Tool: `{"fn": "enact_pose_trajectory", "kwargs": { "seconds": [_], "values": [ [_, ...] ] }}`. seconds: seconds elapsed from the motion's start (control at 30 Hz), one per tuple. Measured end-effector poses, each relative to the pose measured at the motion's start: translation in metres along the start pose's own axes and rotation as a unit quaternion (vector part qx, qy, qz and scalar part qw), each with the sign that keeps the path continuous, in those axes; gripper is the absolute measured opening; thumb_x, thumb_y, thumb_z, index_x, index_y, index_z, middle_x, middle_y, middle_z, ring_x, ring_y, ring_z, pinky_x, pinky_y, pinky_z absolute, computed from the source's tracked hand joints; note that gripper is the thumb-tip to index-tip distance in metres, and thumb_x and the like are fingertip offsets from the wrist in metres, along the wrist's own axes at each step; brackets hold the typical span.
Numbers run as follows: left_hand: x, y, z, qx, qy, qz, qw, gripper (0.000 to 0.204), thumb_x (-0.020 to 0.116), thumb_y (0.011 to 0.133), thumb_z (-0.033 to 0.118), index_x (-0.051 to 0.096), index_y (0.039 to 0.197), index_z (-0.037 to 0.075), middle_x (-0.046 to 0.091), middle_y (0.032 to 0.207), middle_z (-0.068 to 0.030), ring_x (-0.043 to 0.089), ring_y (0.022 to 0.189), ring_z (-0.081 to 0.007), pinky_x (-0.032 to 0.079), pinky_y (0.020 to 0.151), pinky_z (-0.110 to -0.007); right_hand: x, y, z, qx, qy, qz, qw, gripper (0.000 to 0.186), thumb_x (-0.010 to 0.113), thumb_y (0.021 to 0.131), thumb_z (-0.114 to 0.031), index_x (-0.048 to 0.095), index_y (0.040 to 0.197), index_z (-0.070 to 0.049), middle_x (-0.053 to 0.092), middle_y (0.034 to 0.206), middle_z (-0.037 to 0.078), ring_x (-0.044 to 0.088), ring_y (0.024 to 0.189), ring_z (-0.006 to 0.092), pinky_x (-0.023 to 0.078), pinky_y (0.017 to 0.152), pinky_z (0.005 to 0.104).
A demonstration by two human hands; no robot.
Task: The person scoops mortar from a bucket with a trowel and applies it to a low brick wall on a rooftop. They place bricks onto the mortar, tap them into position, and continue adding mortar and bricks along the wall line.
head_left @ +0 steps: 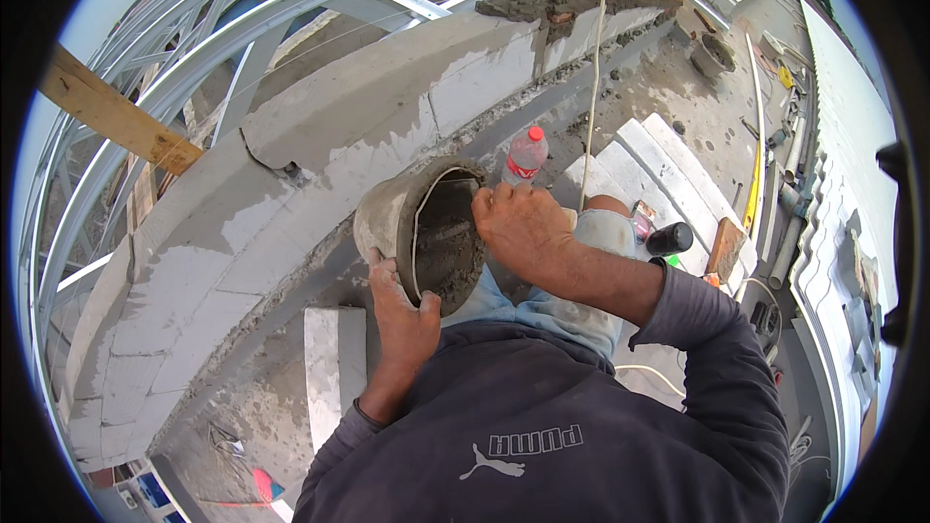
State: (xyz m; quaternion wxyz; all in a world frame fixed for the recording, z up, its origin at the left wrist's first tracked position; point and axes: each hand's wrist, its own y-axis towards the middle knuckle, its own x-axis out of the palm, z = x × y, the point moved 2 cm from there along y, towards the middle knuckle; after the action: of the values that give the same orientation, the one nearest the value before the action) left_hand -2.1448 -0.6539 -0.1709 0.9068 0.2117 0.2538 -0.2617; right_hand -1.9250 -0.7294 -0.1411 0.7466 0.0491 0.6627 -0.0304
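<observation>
A mortar-caked bucket is tilted toward me at the block wall, with wet grey mortar inside. My left hand grips its near lower rim, thumb inside and fingers along the outer side. At the right side of the opening, my right hand is closed in a fist; a pale handle end sticks out behind it. The working end of that tool is hidden by the hand and bucket. Just beyond stands a clear bottle with a red cap.
A low wall of pale blocks curves across the left, topped by smeared mortar. Metal roof trusses rise beyond it. White blocks, a dark bottle and a brick lie to the right. A cord hangs ahead.
</observation>
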Motion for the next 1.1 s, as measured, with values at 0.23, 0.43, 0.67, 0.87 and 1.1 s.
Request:
{"fn": "enact_pose_trajectory", "kwargs": {
  "seconds": [0.23,0.43,0.67,0.87,1.1],
  "values": [
    [0.001,-0.003,-0.022,0.033,-0.079,-0.062,0.994,0.055,0.064,0.079,0.000,0.043,0.130,-0.002,0.035,0.156,-0.0411,0.039,0.148,-0.0501,0.036,0.118,-0.048,0.083,-0.011,-0.008,0.030,0.360,-0.159,0.919,0.026,0.059,0.098,-0.020,0.068,0.107,0.004,0.073,0.093,0.027,0.072,0.089,0.0472,0.057,0.075,0.0546],
    [-0.005,0.009,-0.059,-0.058,-0.287,-0.055,0.954,0.054,0.060,0.084,-0.003,0.039,0.133,-0.001,0.041,0.156,-0.0315,0.047,0.142,-0.0292,0.038,0.116,-0.040,0.094,-0.011,-0.043,0.103,0.644,-0.221,0.725,0.031,0.056,0.106,-0.028,0.063,0.105,0.002,0.066,0.082,0.012,0.064,0.062,0.0251,0.054,0.057,0.0395],
    [-0.008,0.029,-0.074,-0.161,-0.398,0.000,0.903,0.056,0.057,0.084,-0.009,0.037,0.135,0.004,0.053,0.128,-0.0116,0.056,0.119,-0.0199,0.047,0.107,-0.038,0.020,-0.018,-0.016,0.176,0.679,-0.257,0.665,0.027,0.057,0.107,-0.029,0.058,0.100,-0.003,0.054,0.072,0.001,0.053,0.054,0.0092,0.046,0.048,0.0290],
    [-0.018,0.053,-0.090,-0.283,-0.479,-0.022,0.831,0.057,0.056,0.082,-0.009,0.037,0.132,0.010,0.053,0.125,-0.0122,0.063,0.108,-0.0199,0.063,0.085,-0.035,-0.036,-0.002,0.063,0.138,0.617,-0.284,0.721,0.025,0.062,0.103,-0.026,0.057,0.093,-0.004,0.058,0.072,0.001,0.058,0.055,0.0094,0.048,0.048,0.0285],
    [-0.012,0.063,-0.119,-0.231,-0.440,-0.067,0.865,0.054,0.060,0.079,-0.004,0.040,0.128,0.005,0.052,0.119,-0.0095,0.056,0.108,-0.0177,0.047,0.100,-0.033,-0.130,0.081,0.199,0.176,0.541,-0.205,0.796,0.020,0.063,0.100,-0.023,0.061,0.088,-0.007,0.058,0.067,0.000,0.056,0.048,0.0089,0.044,0.041,0.0269]
  ]
}}
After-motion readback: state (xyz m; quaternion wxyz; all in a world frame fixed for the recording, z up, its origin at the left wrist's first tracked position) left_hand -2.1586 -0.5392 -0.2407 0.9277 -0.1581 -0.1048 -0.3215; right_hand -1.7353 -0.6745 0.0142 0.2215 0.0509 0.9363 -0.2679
